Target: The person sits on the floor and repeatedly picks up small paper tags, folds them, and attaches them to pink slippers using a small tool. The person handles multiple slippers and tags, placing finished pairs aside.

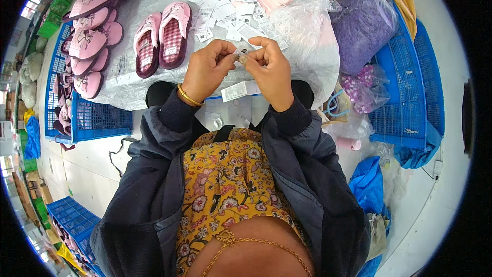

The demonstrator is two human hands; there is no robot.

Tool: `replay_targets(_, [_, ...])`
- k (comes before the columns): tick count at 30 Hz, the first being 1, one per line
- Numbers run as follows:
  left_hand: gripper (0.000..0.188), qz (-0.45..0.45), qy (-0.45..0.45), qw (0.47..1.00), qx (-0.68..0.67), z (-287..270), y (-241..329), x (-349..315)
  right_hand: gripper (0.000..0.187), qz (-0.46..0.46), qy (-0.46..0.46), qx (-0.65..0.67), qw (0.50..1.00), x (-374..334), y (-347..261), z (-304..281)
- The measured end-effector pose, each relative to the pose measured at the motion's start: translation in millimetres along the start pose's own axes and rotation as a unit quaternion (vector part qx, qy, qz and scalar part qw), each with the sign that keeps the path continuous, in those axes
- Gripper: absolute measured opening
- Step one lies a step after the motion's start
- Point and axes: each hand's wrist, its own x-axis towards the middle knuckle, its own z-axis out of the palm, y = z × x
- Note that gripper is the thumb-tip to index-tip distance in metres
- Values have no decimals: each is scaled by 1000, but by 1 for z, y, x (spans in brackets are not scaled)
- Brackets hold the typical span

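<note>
The left hand (207, 69) and right hand (267, 74), two in all, each have thumb and forefinger pinched together on one small piece (240, 58), located between the fingertips above the near edge of the table (120, 84). Left of the fingers, one blue crate (100, 118) contains pink slippers; a further heap (88, 44) of slippers overlaps too much to count. Farther left and nearer the body, a second crate (77, 220) also contains slippers. Right of the fingers stands blue crate-work (407, 90); whether it is one crate or two cannot be told. Beside it are two clear bags: one with purple contents (361, 25), one with dotted contents (365, 84). Just left of the fingers lie two slippers, one pair (174, 31). Beyond the fingers, many loose tags (220, 7) overlap; one tag (234, 92) hangs just below.
</note>
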Motion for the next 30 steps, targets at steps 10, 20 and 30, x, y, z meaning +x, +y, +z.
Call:
replay_targets(10, [13, 20, 25, 999, 20, -1, -6, -1, 34, 16, -18, -39, 999, 1, -1, 3])
replay_targets(20, [17, -44, -68, 993, -82, -14, -2, -6, 26, 55, -47, -20, 997, -2, 12, 1])
replay_targets(30, [9, 59, -117, 990, 45, -27, -19, -6, 25, 46, -129, -67, 988, -8, 1, 1])
